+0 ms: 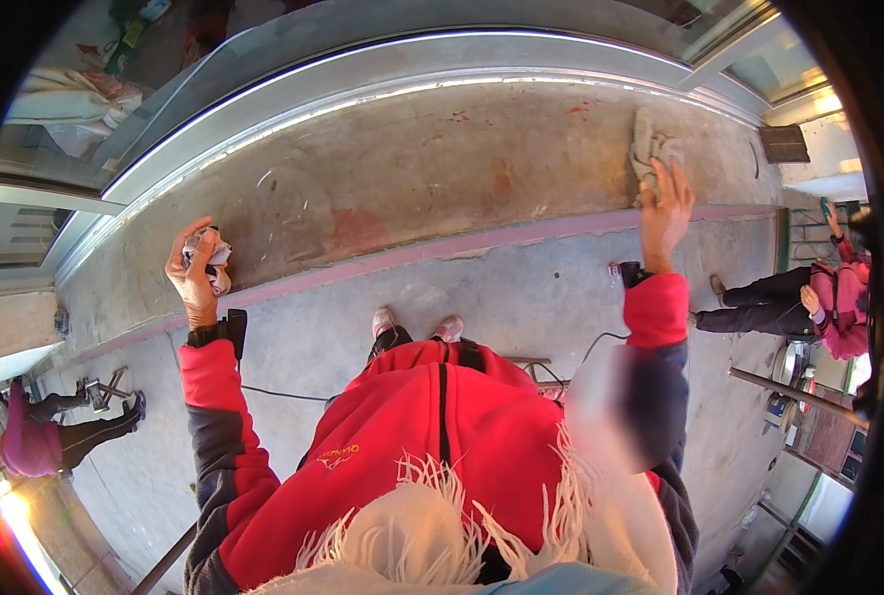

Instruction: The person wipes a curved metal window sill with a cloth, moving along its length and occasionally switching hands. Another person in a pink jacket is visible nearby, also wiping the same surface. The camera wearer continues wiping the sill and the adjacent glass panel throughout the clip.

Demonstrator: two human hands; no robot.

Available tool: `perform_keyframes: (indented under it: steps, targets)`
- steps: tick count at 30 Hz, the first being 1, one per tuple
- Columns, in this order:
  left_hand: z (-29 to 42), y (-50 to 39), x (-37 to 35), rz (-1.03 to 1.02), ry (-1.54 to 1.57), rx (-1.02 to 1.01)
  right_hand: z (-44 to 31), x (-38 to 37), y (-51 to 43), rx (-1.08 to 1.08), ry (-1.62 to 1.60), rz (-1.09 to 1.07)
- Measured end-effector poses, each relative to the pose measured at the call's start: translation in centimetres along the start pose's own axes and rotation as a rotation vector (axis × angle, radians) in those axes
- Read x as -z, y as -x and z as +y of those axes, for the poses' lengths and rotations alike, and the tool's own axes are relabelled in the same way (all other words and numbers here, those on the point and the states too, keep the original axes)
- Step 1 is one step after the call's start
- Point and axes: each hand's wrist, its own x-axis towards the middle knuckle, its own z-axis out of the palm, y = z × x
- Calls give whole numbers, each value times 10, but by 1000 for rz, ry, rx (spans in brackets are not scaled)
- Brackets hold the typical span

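Note:
My left hand (pixel 191 274) curls around a crumpled pale pinkish cloth with dark patches (pixel 217 262), over the left end of a stained concrete ledge (pixel 427 160). Toward the ledge's right end, my right hand (pixel 666 212) has its fingers and thumb on the near part of a bunched grey cloth (pixel 644 141). The rest of that cloth spreads away from me on the ledge; my palm side is hidden. Both arms reach forward, wide apart. Red stains and pale scratches mark the ledge between the two cloths.
Sliding glass windows (pixel 382 44) line the ledge's far side. A dark block (pixel 784 144) sits at its right end. A thin cable (pixel 285 393) runs by my waist. One person (pixel 806 301) is at the right, another (pixel 40 439) at the left by a small metal stand (pixel 107 390).

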Motion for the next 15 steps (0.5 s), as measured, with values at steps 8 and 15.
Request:
perform_keyframes:
  steps: [8, 15]
  targets:
    - [4, 3, 0, 0, -3, 15, -145, 26, 30, 189, -235, -75]
    - [1, 2, 2, -7, 25, -4, -171, 33, 17, 277, -515, -234]
